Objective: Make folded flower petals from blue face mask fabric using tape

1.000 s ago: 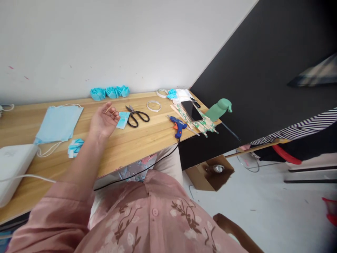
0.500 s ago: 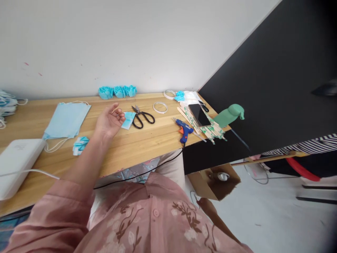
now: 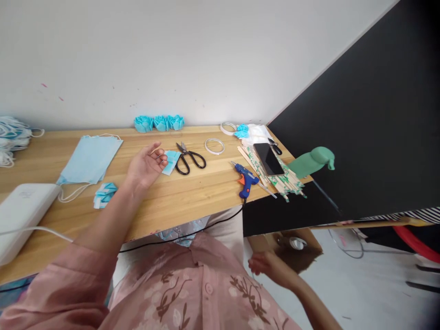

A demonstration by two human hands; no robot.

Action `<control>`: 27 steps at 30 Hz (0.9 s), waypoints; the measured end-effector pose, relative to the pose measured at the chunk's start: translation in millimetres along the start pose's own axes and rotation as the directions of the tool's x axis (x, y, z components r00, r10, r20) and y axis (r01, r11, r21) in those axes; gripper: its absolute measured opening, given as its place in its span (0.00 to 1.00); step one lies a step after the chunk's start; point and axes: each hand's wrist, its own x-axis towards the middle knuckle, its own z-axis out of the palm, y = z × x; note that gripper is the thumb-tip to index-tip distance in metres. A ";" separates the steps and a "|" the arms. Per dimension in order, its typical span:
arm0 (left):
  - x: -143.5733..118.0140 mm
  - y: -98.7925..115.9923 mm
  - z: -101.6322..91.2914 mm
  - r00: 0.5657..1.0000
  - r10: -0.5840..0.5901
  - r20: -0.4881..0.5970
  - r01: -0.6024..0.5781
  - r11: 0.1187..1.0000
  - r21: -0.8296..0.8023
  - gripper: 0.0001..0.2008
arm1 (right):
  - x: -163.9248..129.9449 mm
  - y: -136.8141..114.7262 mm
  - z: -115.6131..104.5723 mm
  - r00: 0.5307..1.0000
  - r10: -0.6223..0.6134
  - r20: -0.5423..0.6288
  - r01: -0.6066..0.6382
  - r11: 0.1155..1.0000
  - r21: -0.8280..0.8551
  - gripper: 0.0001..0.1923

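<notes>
Both hands visible now: right hand [image 3: 266,268] newly risen.

No writing here can be read. The wrappers on the bundle of wooden sticks [image 3: 275,176] at the table's right end carry green print, too small and blurred to make out. The white box [image 3: 20,215] at the left has a faint mark on its lid that cannot be deciphered. The phone [image 3: 268,158] lying on the sticks has a dark, blank screen.
</notes>
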 end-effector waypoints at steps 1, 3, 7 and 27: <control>-0.5 0.1 0.3 1.000 -0.001 0.001 0.001 1.000 -0.001 0.02 | 15.7 -6.5 -15.2 0.991 -0.129 -0.045 0.128 0.992 -0.021 0.20; -1.1 0.1 0.7 1.000 0.008 0.010 -0.008 1.000 -0.002 0.02 | 36.2 -28.7 -46.5 0.929 -0.337 -0.152 0.328 0.941 -0.082 0.20; -0.6 -0.4 0.3 1.000 0.027 0.011 -0.027 1.000 0.009 0.03 | 65.9 -97.6 -105.9 0.629 -0.642 -0.439 0.461 0.762 -0.454 0.15; -7.6 -3.3 5.0 0.990 0.083 0.117 -0.092 0.993 0.073 0.07 | 196.4 -207.0 -161.6 0.589 -0.625 -0.513 0.639 0.749 -0.178 0.06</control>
